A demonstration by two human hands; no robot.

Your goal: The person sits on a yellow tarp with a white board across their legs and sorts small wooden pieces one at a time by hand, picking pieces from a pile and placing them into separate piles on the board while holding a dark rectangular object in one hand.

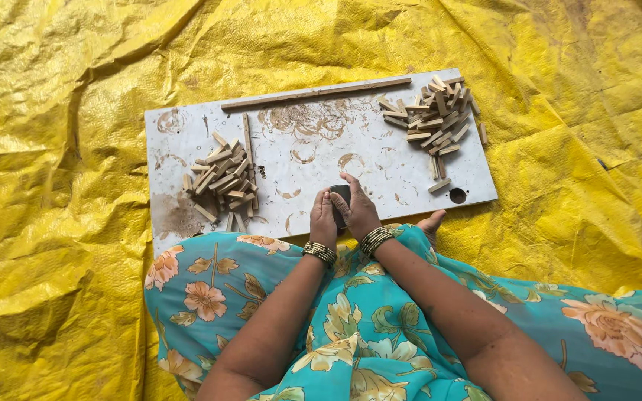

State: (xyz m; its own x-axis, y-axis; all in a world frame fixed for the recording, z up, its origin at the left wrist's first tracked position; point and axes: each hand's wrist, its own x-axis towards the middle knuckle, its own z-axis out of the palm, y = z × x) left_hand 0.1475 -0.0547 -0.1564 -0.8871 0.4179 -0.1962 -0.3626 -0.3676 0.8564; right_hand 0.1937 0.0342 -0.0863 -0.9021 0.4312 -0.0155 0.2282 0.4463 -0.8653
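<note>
Hands close together at the near edge of a white board (380, 160) laid flat on a crumpled yellow tarpaulin (61, 163). Left hand (323, 221) and right hand (357, 209) side by side, both curled around a small dark block (342, 200), fingers bent over its top and sides, thumbs near each other. Block pinched between the two hands, resting on or just above the board near the middle of its near edge; cannot tell whether touching the surface. Gold bangles (319, 252) on the left wrist, matching ones on the right.

Toward the left edge of the board, a loose pile of short wooden sticks (221, 178), jumbled at all angles, with one thin stick standing out upright beside it. At the far right corner, a second heap of similar pale pieces (432, 115), a few strays lying apart near the right edge. Along the far edge, a long thin wooden strip (313, 93), slightly slanted. Near the right near corner, a small round hole (457, 195) in the board. Brown ring-shaped stains scattered over the middle of the board, darker smudge at the left near corner.

Below the board, turquoise floral cloth (380, 327) over the lap, forearms reaching forward across it. Toes just showing beside the right wrist at the near edge.
</note>
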